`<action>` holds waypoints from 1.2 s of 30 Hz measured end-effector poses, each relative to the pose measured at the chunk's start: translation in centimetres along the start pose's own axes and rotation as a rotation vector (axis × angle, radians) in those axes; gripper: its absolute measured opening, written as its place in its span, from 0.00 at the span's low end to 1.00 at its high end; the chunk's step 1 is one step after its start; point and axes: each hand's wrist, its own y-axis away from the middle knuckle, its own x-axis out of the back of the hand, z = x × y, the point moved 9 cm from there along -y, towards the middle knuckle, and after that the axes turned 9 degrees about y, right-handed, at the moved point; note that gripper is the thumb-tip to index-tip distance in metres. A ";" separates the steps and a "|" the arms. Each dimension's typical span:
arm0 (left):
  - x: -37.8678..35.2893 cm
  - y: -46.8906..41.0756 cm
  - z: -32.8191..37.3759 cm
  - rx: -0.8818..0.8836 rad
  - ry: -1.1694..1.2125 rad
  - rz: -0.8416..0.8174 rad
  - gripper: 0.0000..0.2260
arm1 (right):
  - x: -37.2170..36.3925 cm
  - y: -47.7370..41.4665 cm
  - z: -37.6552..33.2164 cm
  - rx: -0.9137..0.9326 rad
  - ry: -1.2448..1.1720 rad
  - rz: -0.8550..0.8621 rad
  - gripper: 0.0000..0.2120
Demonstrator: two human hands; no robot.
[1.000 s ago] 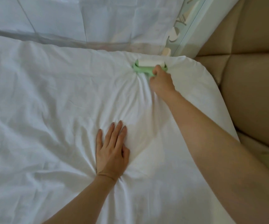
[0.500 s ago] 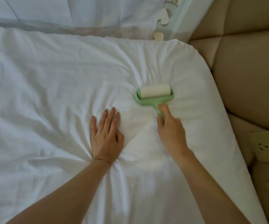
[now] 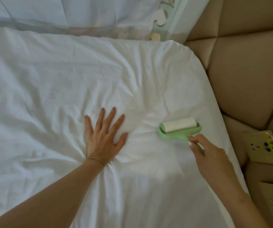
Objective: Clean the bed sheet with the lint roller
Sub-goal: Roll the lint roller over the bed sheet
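Gripping the green handle of the lint roller (image 3: 179, 127), the right hand (image 3: 214, 155) had its fingers curled tightly round the stem, just behind the frame. The roller's white roll rested on the bed sheet (image 3: 50, 79), near the beige padded headboard (image 3: 247, 71) and close to the mattress edge that ran along it. The left hand (image 3: 102, 137) lay farther from the headboard than the roller and well apart from it. It held nothing: its fingers were straight and spread, its palm pressed flat on the sheet, and creases fanned out around its wrist. A yellow packet (image 3: 263, 148) with black markings sat against the headboard's lower padding, beyond the mattress edge. A pale green-and-white cabinet (image 3: 173, 17) stood at the headboard's far end.
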 end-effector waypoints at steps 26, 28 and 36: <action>0.9 -0.2 -0.1 0.000 0.067 0.139 0.20 | -0.6 -27.3 -10.5 0.058 -0.147 0.101 0.09; 1.0 -0.1 0.0 -0.005 0.074 0.149 0.20 | -1.0 -23.0 -8.5 0.065 -0.123 0.121 0.11; 1.1 -0.1 -0.1 0.005 0.079 0.155 0.20 | -4.5 -1.4 1.8 0.045 0.033 0.037 0.16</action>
